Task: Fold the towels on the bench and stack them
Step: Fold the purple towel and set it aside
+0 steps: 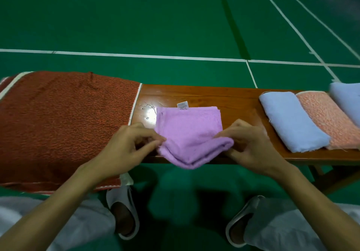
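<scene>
Head camera looks down at a brown wooden bench (196,94) standing on a green floor (136,16). A purple towel (189,129) lies in the middle of the bench, folded small. Its near edge droops a little over the front of the bench. The left grip (124,145) pinches the towel's near left corner with curled fingers. The right grip (251,147) pinches its near right side the same way. A small white tag (182,105) pokes out at the towel's far edge. A big red towel (64,124) lies spread flat over the left end of the bench. On the right, apart from the purple towel, three folded towels lie side by side: a blue towel (292,120), a pink towel (329,120), and a second blue towel (348,100) at the picture's edge.
</scene>
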Demonstrator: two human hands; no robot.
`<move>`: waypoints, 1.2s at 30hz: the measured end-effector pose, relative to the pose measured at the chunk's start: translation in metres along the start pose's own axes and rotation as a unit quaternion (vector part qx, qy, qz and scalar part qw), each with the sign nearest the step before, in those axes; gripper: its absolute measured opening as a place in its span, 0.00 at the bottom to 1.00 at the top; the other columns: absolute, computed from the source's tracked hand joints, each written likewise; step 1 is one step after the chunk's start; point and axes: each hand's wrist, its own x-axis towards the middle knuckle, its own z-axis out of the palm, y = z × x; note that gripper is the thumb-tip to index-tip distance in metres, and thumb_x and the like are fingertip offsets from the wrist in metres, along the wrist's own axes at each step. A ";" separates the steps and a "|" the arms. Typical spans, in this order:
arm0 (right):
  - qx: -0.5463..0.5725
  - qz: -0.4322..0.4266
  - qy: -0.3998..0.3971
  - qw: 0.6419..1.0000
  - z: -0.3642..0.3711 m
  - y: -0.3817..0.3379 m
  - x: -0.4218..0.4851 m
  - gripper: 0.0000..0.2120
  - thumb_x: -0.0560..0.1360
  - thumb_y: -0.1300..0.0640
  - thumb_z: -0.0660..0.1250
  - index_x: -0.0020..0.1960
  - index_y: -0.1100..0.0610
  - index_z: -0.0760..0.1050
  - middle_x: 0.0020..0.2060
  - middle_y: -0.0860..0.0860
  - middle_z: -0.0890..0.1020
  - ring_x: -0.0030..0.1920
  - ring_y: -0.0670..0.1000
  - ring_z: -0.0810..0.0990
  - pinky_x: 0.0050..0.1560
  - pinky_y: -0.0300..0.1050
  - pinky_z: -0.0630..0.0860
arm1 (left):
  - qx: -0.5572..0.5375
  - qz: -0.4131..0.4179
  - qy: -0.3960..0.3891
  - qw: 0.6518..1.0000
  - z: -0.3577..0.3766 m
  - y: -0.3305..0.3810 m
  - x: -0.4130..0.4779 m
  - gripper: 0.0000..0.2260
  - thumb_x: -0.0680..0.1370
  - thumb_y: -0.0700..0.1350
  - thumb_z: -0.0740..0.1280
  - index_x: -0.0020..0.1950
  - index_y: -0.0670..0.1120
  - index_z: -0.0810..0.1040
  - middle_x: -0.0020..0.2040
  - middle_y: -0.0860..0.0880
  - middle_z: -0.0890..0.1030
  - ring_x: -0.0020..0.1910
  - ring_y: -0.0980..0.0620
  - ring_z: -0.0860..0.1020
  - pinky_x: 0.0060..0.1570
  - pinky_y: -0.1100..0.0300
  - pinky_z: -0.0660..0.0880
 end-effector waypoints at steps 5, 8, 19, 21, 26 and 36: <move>0.109 0.088 0.016 0.990 0.000 -0.003 0.018 0.11 0.80 0.49 0.67 0.55 0.51 0.86 0.42 0.45 0.87 0.39 0.52 0.82 0.36 0.49 0.78 | -0.072 -0.038 -0.079 0.994 -0.007 0.003 0.018 0.15 0.76 0.45 0.76 0.62 0.53 0.83 0.56 0.55 0.84 0.55 0.50 0.82 0.56 0.45 0.78; 0.136 0.120 0.035 0.983 0.002 -0.002 0.028 0.10 0.82 0.55 0.66 0.55 0.55 0.86 0.41 0.46 0.87 0.37 0.44 0.81 0.34 0.36 0.76 | 0.027 -0.012 -0.169 0.985 -0.008 0.005 0.020 0.39 0.65 0.59 0.83 0.72 0.54 0.73 0.64 0.58 0.74 0.64 0.56 0.74 0.63 0.58 0.72; 0.213 0.320 0.102 0.918 0.004 0.003 0.052 0.19 0.83 0.50 0.66 0.41 0.63 0.82 0.23 0.45 0.76 0.25 0.41 0.72 0.29 0.38 0.69 | -0.160 -0.215 0.026 0.963 0.023 0.000 0.062 0.14 0.80 0.55 0.72 0.55 0.45 0.86 0.46 0.46 0.88 0.44 0.43 0.86 0.48 0.39 0.80; 0.162 0.331 0.100 0.924 0.004 0.001 0.055 0.20 0.82 0.50 0.67 0.38 0.64 0.80 0.21 0.46 0.72 0.22 0.41 0.70 0.25 0.30 0.65 | -0.173 -0.287 0.056 0.941 0.025 0.000 0.068 0.18 0.78 0.59 0.73 0.47 0.43 0.86 0.39 0.42 0.86 0.38 0.40 0.84 0.44 0.38 0.79; 0.000 0.336 0.122 0.934 0.008 -0.002 0.061 0.22 0.78 0.46 0.71 0.35 0.61 0.77 0.26 0.50 0.73 0.27 0.42 0.72 0.25 0.30 0.65 | -0.123 -0.365 0.136 0.913 0.031 0.006 0.079 0.23 0.74 0.56 0.77 0.34 0.36 0.79 0.23 0.50 0.73 0.27 0.49 0.72 0.38 0.55 0.70; -0.256 0.037 0.109 0.960 0.036 -0.022 0.054 0.27 0.84 0.45 0.55 0.79 0.58 0.66 0.78 0.57 0.66 0.79 0.59 0.63 0.76 0.58 0.63 | 0.312 0.009 0.112 0.943 0.058 0.040 0.066 0.25 0.85 0.57 0.56 0.79 0.46 0.68 0.79 0.45 0.68 0.79 0.43 0.63 0.74 0.43 0.64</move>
